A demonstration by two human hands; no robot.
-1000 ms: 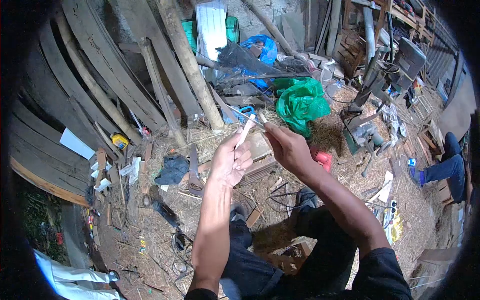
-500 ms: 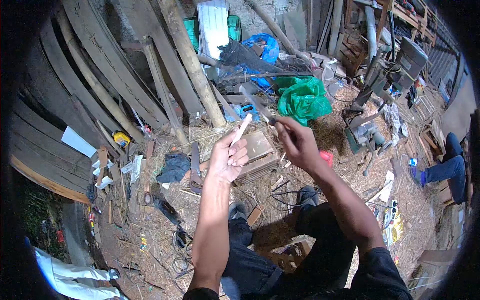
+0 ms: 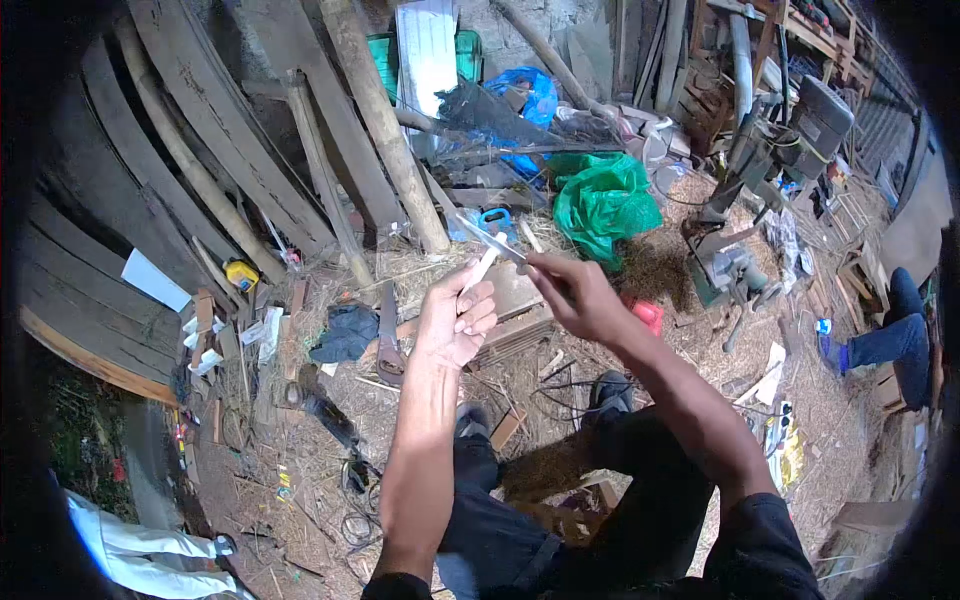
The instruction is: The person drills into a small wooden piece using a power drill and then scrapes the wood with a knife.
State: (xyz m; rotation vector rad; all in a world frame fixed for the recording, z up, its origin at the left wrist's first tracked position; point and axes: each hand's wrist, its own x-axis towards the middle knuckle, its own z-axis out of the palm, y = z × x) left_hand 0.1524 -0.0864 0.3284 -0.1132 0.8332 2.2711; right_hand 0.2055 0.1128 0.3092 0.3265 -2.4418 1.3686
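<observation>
My left hand (image 3: 460,322) is closed around a short, pale wooden stick (image 3: 482,268), whose upper end points up and slightly right. A knife (image 3: 488,238) is gripped by its handle in my right hand (image 3: 583,297). Its blade slants up to the left and crosses the stick near the top, apparently touching it. Below and behind both hands lies a wooden block or box (image 3: 517,338) on the shaving-covered ground. A handsaw (image 3: 388,335) rests left of my left hand, beside a dark cloth (image 3: 345,334).
Long planks (image 3: 210,130) lean at the left. A green plastic bag (image 3: 606,208) and a blue-handled object (image 3: 497,222) lie ahead. A machine (image 3: 735,270) stands at the right. Other people's legs show at the right (image 3: 890,342) and lower left (image 3: 150,548). Cables (image 3: 365,515) run over the ground.
My right hand has moved left and slightly down, bringing the knife blade from above and right of the stick onto its upper end. My left hand has stayed nearly still.
</observation>
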